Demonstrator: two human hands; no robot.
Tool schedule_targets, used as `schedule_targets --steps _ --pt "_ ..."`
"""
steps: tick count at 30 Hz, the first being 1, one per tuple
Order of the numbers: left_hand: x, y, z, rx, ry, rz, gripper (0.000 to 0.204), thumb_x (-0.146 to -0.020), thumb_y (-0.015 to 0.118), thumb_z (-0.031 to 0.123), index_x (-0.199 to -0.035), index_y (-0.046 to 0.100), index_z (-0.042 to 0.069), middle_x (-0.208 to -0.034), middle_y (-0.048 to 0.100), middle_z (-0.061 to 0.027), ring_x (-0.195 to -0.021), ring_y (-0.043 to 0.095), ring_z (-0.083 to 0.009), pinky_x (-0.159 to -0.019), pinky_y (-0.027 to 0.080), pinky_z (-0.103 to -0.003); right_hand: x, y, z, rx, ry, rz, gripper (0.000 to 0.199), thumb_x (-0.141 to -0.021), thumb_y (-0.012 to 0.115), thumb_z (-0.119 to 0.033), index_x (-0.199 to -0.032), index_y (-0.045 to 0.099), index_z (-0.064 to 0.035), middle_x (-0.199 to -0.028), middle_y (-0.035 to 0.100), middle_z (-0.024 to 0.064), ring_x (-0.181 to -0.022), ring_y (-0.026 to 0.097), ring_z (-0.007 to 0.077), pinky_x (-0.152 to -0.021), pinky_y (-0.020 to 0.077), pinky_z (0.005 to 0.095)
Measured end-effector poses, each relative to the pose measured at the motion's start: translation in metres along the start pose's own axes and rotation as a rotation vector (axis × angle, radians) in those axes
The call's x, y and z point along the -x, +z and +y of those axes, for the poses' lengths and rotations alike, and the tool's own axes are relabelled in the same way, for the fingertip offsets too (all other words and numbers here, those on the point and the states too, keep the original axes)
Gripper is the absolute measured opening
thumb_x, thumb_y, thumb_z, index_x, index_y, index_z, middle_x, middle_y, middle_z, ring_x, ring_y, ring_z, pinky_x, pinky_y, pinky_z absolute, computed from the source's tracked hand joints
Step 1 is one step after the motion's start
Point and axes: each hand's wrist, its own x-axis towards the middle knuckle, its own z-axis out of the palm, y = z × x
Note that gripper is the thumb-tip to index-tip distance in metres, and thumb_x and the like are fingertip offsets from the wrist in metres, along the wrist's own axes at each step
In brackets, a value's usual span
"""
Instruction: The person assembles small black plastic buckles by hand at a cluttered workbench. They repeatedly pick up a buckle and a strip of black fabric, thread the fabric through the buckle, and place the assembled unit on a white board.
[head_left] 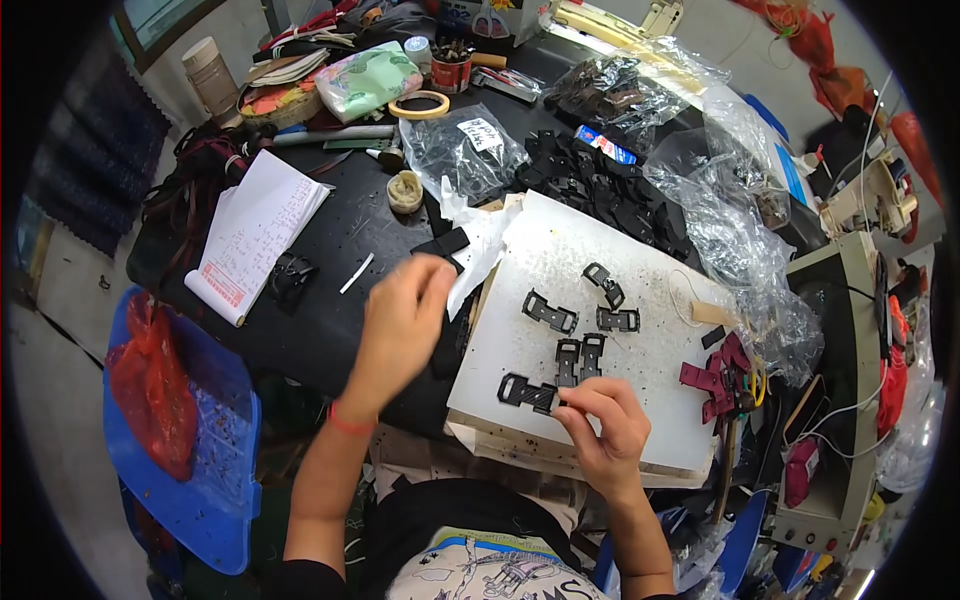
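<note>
My right hand pinches the end of a black buckle between thumb and forefinger, just over the near part of a white board. Several similar black buckles, such as one near the board's middle, lie beyond it on the board. My left hand is raised left of the board with its fingers curled together. Whatever it may hold is hidden. Just past its fingertips, black strap pieces lie by crumpled white paper.
A heap of black straps lies behind the board, with clear plastic bags to its right. Dark red pieces sit at the board's right edge. Left are a notepad, a small round pot and a blue chair.
</note>
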Motion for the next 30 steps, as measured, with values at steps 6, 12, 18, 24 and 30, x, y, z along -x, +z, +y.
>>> schedule_targets --steps 6,12,18,24,30 --pt "-0.022 0.015 -0.047 -0.214 0.038 -0.036 0.031 -0.073 0.068 0.008 -0.101 0.057 0.0 -0.081 0.057 -0.0078 -0.073 0.055 -0.018 -0.064 0.045 -0.03 0.004 -0.004 0.001 -0.358 0.148 0.077 0.021 -0.075 0.068 0.009 -0.093 0.06 0.0019 -0.1 0.056 0.0125 -0.077 0.057 0.0131 -0.06 0.0482 0.0228" --pt "-0.006 -0.015 -0.006 0.071 0.002 0.125 0.017 -0.078 0.065 -0.001 -0.095 0.067 0.0 -0.085 0.063 -0.0046 -0.07 0.058 -0.0096 -0.062 0.045 -0.022 -0.008 -0.002 -0.032 -0.516 0.415 0.096 0.023 -0.078 0.065 0.01 -0.099 0.06 0.0022 -0.089 0.059 0.0102 -0.07 0.058 0.0134 -0.065 0.0499 0.0242" --pt "0.039 -0.006 0.041 0.75 -0.281 -0.088 0.019 -0.09 0.06 0.007 -0.105 0.063 -0.004 -0.09 0.066 -0.0052 -0.08 0.061 -0.0082 -0.072 0.052 -0.021 -0.021 0.022 -0.036 -0.411 0.32 -0.11 0.021 -0.078 0.067 0.008 -0.096 0.06 0.0015 -0.091 0.056 0.0074 -0.073 0.057 0.0092 -0.062 0.0459 0.0189" --pt "0.06 -0.003 0.054 0.797 -0.263 -0.19 0.023 -0.095 0.053 0.012 -0.107 0.062 -0.005 -0.094 0.066 -0.0073 -0.084 0.061 -0.0096 -0.076 0.052 -0.023 -0.023 0.029 -0.039 -0.418 0.451 -0.004 0.013 -0.081 0.067 -0.001 -0.093 0.062 0.0003 -0.082 0.061 0.0069 -0.062 0.057 0.0084 -0.056 0.0455 0.0213" --pt "0.064 -0.002 0.048 0.773 -0.221 -0.226 0.021 -0.093 0.055 0.01 -0.108 0.062 -0.004 -0.094 0.067 -0.0072 -0.085 0.061 -0.0087 -0.078 0.051 -0.024 -0.026 0.027 -0.043 -0.489 0.522 0.076 0.015 -0.082 0.066 0.0 -0.097 0.061 0.0008 -0.084 0.061 0.0052 -0.065 0.058 0.0077 -0.059 0.047 0.0206"
